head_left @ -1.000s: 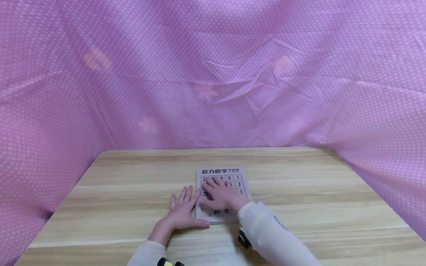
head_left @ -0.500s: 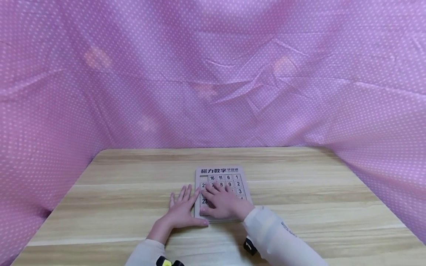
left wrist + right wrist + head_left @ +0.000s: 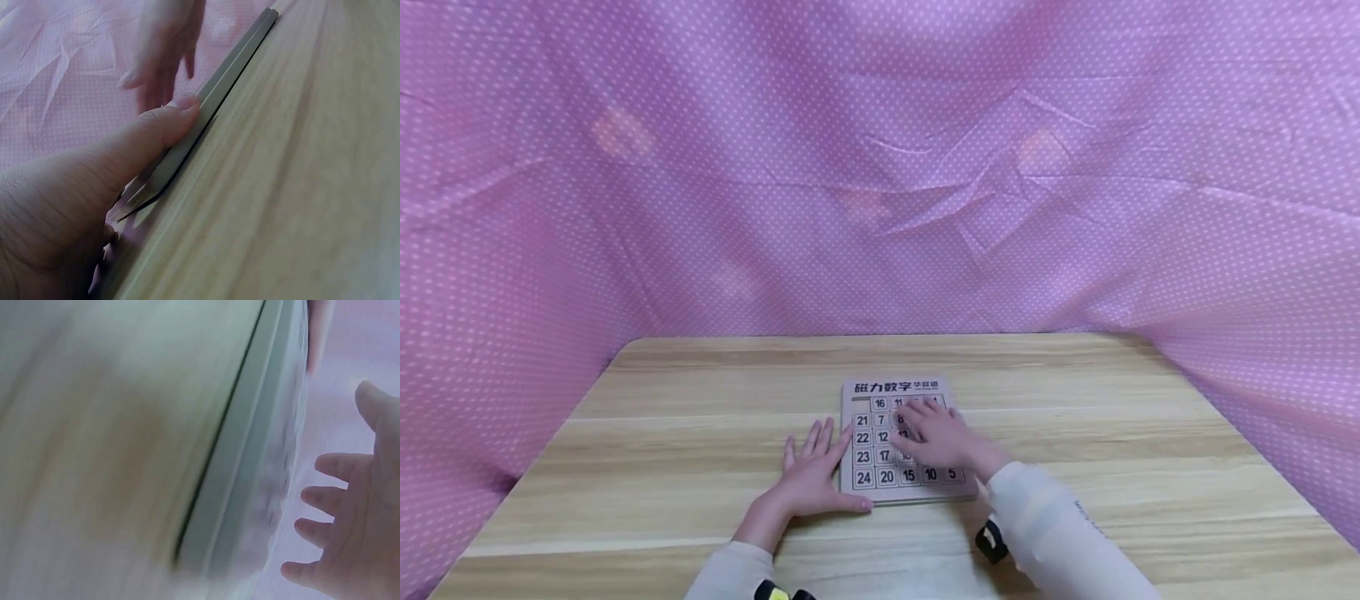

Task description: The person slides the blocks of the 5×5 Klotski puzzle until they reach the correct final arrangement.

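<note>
A flat magnetic number sliding puzzle point(image 3: 917, 493) lies on the table, its numbered tiles in rows under a printed heading. The top left slot is bare; tiles 21, 22, 23 and 24 run down the column beneath it. My left hand point(image 3: 815, 485) lies at the board's lower left corner, fingers spread, index finger along the left side. Its thumb point(image 3: 169, 122) rests against the front edge in the left wrist view. Over the right half of the tiles is my right hand point(image 3: 942, 435), hiding several. The right wrist view shows its fingers point(image 3: 322, 499) extended, apart from the board.
The wood-grain table point(image 3: 700, 400) stretches to both sides and behind the board. A pink dotted cloth point(image 3: 880, 167) hangs around the back and sides. Dark wrist straps show below both hands, the right one point(image 3: 991, 542) near the table surface.
The left column tiles slid down toward me, leaving the top left slot bare. My right hand then lifted off and moved right, uncovering the left columns. My left hand stayed put.
</note>
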`<state>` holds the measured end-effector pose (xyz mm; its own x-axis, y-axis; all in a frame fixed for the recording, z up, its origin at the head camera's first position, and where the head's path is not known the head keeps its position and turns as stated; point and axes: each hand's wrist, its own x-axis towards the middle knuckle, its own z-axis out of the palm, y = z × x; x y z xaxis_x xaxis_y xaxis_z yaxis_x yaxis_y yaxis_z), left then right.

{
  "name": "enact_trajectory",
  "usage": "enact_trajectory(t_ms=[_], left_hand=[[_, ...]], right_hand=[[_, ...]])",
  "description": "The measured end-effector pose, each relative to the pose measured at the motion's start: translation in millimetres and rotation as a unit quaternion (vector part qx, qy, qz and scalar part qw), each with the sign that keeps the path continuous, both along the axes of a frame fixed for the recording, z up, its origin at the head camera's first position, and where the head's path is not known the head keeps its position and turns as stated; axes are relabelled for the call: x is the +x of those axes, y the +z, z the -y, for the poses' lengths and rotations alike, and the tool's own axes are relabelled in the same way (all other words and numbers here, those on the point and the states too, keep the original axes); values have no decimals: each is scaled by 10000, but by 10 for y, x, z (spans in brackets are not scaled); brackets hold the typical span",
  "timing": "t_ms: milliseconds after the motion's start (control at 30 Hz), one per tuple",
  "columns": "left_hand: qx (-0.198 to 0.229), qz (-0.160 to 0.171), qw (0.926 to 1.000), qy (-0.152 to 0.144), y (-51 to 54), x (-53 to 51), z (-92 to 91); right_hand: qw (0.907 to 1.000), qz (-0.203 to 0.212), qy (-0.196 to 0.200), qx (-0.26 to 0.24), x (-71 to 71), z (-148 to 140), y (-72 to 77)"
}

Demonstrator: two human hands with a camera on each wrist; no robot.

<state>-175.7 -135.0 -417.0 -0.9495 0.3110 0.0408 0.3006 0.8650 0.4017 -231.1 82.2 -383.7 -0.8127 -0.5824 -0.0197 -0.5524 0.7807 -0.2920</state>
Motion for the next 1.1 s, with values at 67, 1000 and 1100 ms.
enact_trajectory(t_ms=[67,1000,1100], left_hand=[[11,9,10000,24,3,-1,2],[-19,40,10000,5,-23,-16,15],[-19,59,10000,10,-25,-22,13]], right_hand=[[9998,18,-220,-8,-52,-124,-17],[9990,204,-303,257,-72,-54,-50],[9993,218,-282,129,-38,-118,-34]])
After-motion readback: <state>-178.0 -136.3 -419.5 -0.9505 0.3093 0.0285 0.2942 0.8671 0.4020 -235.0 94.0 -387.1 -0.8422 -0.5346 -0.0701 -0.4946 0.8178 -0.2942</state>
